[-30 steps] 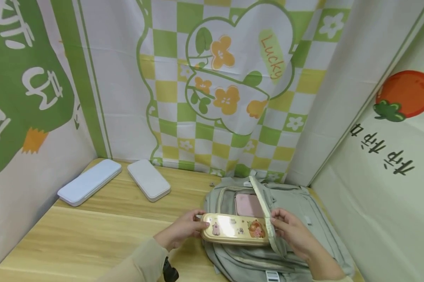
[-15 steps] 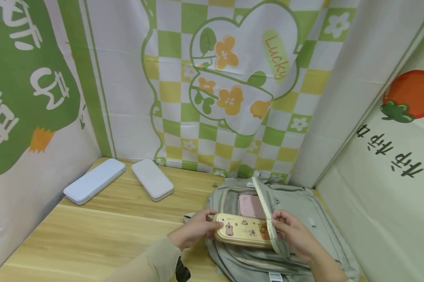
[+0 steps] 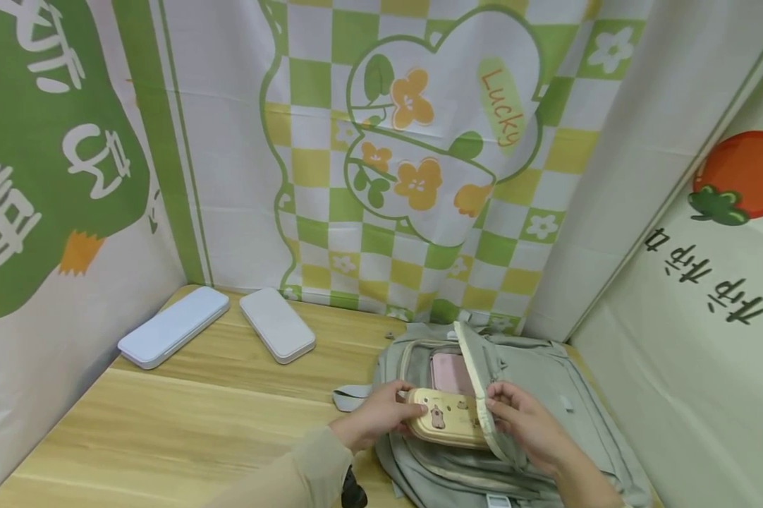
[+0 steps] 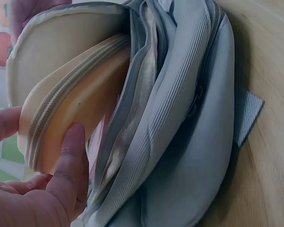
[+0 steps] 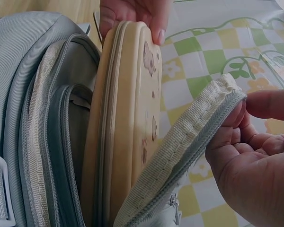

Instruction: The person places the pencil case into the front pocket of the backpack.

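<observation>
We are holding the yellow pencil case [image 3: 448, 418] halfway inside the grey backpack [image 3: 546, 395] lying on the wooden surface [image 3: 185, 409], our left hand [image 3: 381, 416] fingers gripping its outer end while our right hand [image 3: 521, 420] fingers are pinching the pocket flap [image 3: 477, 381] open, two white cases [image 3: 173, 326] lying well apart.

The person works with two bare hands, the left hand [image 3: 371, 422] coming out of a long, loose beige sleeve [image 3: 293, 476] that reaches the wrist, where a black strap [image 3: 353, 494] sits underneath, while the right hand [image 3: 526, 420] and forearm show no sleeve.
</observation>
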Available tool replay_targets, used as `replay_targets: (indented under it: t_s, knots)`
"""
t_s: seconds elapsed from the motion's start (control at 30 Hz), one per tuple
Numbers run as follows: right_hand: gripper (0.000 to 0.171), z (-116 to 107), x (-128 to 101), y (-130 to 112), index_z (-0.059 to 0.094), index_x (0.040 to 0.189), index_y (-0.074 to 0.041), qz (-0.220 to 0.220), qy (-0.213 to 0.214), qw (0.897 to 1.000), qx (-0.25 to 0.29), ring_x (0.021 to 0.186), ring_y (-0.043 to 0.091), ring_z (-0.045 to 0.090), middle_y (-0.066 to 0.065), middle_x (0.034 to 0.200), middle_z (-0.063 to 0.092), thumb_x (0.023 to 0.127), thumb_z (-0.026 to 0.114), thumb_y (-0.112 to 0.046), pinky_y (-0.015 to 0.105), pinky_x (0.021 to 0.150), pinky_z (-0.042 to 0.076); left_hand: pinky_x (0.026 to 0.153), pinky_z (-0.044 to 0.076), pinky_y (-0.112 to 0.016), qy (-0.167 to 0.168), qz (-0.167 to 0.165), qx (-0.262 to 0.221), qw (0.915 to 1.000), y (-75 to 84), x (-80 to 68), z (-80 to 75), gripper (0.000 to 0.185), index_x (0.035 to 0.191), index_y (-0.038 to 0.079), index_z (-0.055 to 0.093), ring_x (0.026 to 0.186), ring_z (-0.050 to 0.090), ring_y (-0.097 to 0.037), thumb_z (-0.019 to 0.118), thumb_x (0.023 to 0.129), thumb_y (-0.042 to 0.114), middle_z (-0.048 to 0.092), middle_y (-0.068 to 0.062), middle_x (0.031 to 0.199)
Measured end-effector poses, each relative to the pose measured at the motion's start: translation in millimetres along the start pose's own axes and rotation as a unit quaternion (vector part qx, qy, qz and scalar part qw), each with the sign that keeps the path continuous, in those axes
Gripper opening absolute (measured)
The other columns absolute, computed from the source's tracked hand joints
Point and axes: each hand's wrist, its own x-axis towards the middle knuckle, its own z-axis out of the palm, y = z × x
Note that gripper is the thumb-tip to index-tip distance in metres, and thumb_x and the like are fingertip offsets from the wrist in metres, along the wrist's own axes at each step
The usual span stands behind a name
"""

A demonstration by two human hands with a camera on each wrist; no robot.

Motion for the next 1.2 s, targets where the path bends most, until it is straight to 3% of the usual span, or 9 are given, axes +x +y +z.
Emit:
replay_targets:
  t_s: [0.43,0.7,0.93,1.2]
  knots:
    - [0.007,3,1,2,0.049,0.111,0.000,0.003,-0.014,1.000,-0.001,0.084,0.013,0.050,0.003,0.096,0.050,0.107,0.050,-0.006,0.024,0.072,0.047,0.064,0.059,-0.034,-0.008,0.020,0.000,0.9998,-5.3,12.2,27.0,0.038,0.131,-0.006,0.055,0.070,0.061,-0.016,0.070,0.096,0.004,0.062,-0.012,0.094]
    - [0.006,4,2,2,0.050,0.110,-0.001,0.006,-0.014,1.000,0.005,0.085,0.014,0.050,0.003,0.096,0.050,0.107,0.050,-0.006,0.024,0.072,0.047,0.064,0.061,-0.035,-0.010,0.034,0.028,0.9990,-4.9,20.6,33.6,0.032,0.124,-0.006,0.063,0.070,0.061,-0.015,0.070,0.094,0.003,0.063,-0.008,0.090]
    - [0.004,5,3,3,0.050,0.108,-0.003,-0.003,-0.028,1.000,0.011,0.085,0.013,0.053,0.002,0.095,0.051,0.107,0.050,-0.006,0.024,0.072,0.048,0.058,0.056,-0.028,-0.016,0.042,0.068,0.9967,-1.4,23.5,42.9,0.026,0.117,-0.008,0.065,0.066,0.056,-0.012,0.068,0.093,0.000,0.062,-0.006,0.086]
    - [0.003,1,4,4,0.050,0.108,-0.004,-0.011,-0.034,0.999,0.018,0.086,0.012,0.053,0.002,0.096,0.052,0.108,0.049,-0.007,0.024,0.074,0.048,0.053,0.051,-0.025,-0.029,0.039,0.070,0.9964,1.4,30.7,55.5,0.021,0.113,-0.008,0.068,0.061,0.053,-0.012,0.068,0.092,-0.001,0.062,-0.004,0.082]
